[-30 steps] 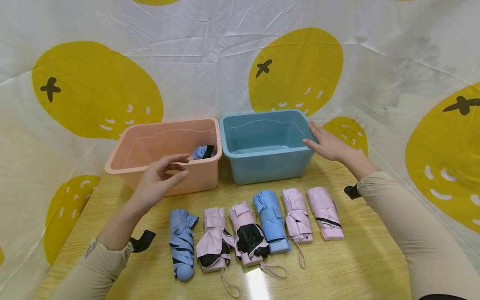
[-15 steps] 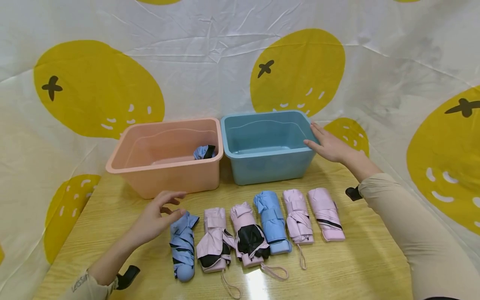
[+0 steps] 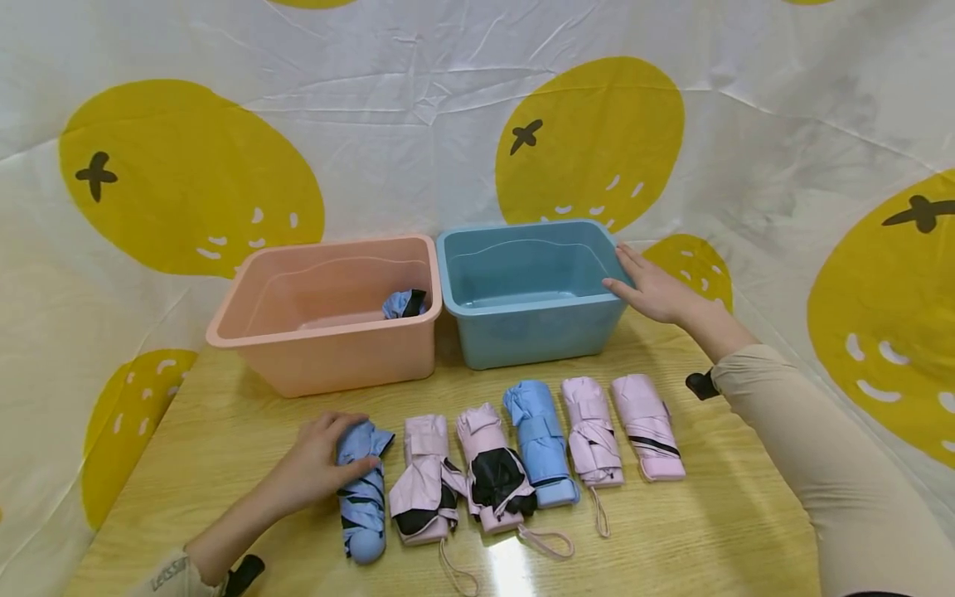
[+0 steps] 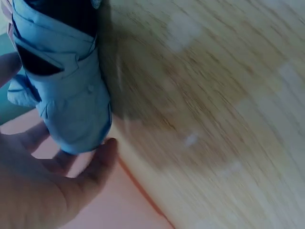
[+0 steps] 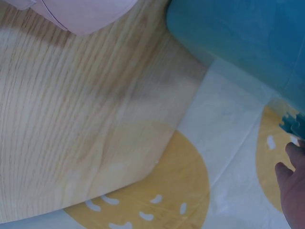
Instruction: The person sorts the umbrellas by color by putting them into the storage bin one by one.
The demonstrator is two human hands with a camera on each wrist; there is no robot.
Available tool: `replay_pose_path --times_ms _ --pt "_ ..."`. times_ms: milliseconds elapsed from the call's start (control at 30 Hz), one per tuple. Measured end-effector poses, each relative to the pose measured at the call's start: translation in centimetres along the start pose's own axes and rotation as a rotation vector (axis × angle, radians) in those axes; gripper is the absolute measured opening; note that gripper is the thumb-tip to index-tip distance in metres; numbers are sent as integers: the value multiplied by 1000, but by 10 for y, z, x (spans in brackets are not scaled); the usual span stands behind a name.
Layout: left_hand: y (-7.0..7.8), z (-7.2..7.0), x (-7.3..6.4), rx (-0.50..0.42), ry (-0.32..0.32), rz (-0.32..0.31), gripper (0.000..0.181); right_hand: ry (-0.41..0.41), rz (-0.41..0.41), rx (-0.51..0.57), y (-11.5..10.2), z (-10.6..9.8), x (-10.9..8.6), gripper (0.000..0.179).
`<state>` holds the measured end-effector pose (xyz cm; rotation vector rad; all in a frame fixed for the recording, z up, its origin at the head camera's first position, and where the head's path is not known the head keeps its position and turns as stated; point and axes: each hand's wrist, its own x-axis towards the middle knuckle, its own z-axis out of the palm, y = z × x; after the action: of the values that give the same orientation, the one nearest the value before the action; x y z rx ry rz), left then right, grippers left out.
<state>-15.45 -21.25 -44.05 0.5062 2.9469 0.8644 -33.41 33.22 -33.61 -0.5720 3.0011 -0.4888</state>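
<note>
My left hand (image 3: 317, 464) is at the folded blue umbrella (image 3: 363, 497) at the left end of a row on the table. Its thumb reaches across the umbrella's upper part and the fingers spread about the far end. From the left wrist view, the fingers (image 4: 107, 150) are right by the rounded end of the blue umbrella (image 4: 76, 119), spread rather than closed round it. My right hand (image 3: 652, 286) rests on the right rim of the blue bin (image 3: 540, 332), fingers extended; in the right wrist view only part of that hand (image 5: 293, 186) shows.
Right of the left hand lie pink umbrellas (image 3: 425, 464) and another blue umbrella (image 3: 540, 444), some with loose wrist straps. A peach bin (image 3: 351, 356) holds a bundled blue umbrella (image 3: 404, 303) and stands beside the blue bin. A patterned cloth (image 3: 388, 166) hangs behind the table.
My left hand has come down from the front of the peach bin to the leftmost blue umbrella. The right hand stays at the blue bin's rim.
</note>
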Motion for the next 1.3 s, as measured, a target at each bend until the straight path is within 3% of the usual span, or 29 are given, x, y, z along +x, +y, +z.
replay_pose_path --times_ms 267,667,1067,1300 --pt "4 9 4 -34 -65 -89 84 4 -7 2 -5 1 1 83" --pt "7 14 8 -127 -30 -130 72 7 -10 3 -7 0 2 83" --pt "0 14 8 -223 46 -124 59 7 -9 10 -3 -1 0 83" --pt "-3 12 9 -251 158 -73 57 8 -6 13 -1 0 -1 83"
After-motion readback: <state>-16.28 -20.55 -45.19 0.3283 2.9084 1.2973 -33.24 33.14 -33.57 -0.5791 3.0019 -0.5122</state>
